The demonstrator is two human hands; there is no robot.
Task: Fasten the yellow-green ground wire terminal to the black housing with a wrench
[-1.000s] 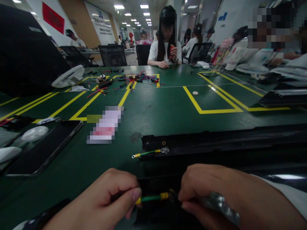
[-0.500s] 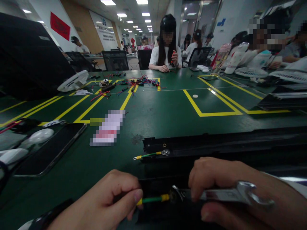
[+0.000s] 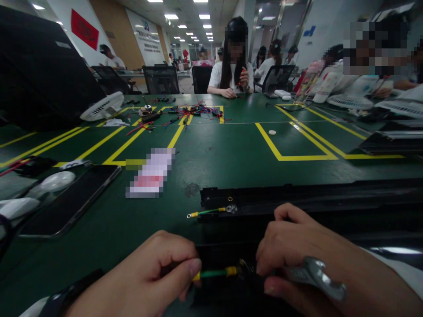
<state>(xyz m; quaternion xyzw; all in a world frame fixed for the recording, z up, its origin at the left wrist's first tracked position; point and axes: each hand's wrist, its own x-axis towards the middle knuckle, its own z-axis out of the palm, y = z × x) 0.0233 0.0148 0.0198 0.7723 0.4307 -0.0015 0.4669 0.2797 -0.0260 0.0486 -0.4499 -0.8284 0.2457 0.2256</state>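
My left hand (image 3: 165,268) pinches the near end of a short green wire with yellow sleeves (image 3: 216,273). The wire's other end runs to a dark fastening on a long black metal profile (image 3: 214,253); its details are hard to make out. In my right hand (image 3: 294,251) is a silver wrench (image 3: 317,277), its open jaw sticking out below the wrist side and its other end near that fastening, partly hidden by the fingers. Behind lies a second black profile (image 3: 297,196) with a similar green and yellow wire (image 3: 211,211), ring terminal loose over its left end.
A smartphone (image 3: 69,202) and a white computer mouse (image 3: 57,182) lie on the left. Farther off are a pixelated paper slip (image 3: 152,171), a pile of thin wires (image 3: 198,111) and a small white disc (image 3: 272,132). A co-worker (image 3: 233,66) sits across the green table (image 3: 224,163).
The wrench has turned in my right hand, its free jaw swinging left and down. My right fingers have shifted slightly left. My left hand keeps its pinch on the wire.
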